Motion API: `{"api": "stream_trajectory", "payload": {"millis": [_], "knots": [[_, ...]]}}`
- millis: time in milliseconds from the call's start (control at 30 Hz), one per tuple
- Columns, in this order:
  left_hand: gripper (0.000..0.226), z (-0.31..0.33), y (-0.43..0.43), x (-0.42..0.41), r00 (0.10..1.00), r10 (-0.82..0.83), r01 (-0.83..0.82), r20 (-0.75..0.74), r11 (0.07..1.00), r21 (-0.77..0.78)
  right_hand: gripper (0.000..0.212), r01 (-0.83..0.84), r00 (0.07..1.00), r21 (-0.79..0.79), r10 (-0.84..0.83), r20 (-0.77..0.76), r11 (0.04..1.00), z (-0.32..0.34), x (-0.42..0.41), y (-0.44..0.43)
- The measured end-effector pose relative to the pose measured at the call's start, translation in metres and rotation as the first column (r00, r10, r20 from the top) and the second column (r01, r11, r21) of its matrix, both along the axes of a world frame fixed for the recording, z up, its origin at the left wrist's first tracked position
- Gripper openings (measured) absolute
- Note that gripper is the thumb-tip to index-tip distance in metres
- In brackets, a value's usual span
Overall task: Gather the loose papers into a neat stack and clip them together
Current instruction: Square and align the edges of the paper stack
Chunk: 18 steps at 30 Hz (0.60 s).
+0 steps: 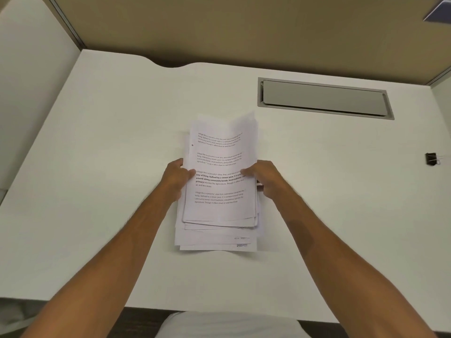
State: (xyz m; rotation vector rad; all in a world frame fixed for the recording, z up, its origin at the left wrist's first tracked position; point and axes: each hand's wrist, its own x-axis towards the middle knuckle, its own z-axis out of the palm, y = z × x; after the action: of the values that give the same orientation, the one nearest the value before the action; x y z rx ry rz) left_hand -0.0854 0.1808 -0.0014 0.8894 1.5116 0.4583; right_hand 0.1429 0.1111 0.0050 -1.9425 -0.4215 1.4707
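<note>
White sheets stick out unevenly at the end of the papers [219, 191] nearest me, so I judge the squaring only half done. My left hand [177, 178] grips the pile's left edge and my right hand [264, 179] the right edge, thumbs on top. Well off to the right of my right hand, the black binder clip [431, 159] lies on the desk [97, 142], not yet used.

The single head-worn wide-angle view looks forward and steeply down from over the near edge of the white desk [97, 167], close above the papers [219, 211] at mid-frame, facing the tan partition [244, 28] behind.
</note>
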Motion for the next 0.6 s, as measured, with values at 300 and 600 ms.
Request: {"api": "stream_trajectory", "payload": {"millis": [300, 600], "knots": [[0.041, 0.056, -0.009, 0.0, 0.964, -0.033, -0.064, 0.265, 0.935, 0.348, 0.04, 0.011, 0.999, 0.491, 0.016, -0.05, 0.871, 0.045, 0.017, -0.015], [0.04, 0.1, -0.02, 0.018, 0.957, -0.146, -0.047, 0.249, 0.773, 0.633, 0.023, 0.053, 0.996, 0.729, -0.092, 0.014, 0.682, 0.076, 0.028, -0.015]]}}
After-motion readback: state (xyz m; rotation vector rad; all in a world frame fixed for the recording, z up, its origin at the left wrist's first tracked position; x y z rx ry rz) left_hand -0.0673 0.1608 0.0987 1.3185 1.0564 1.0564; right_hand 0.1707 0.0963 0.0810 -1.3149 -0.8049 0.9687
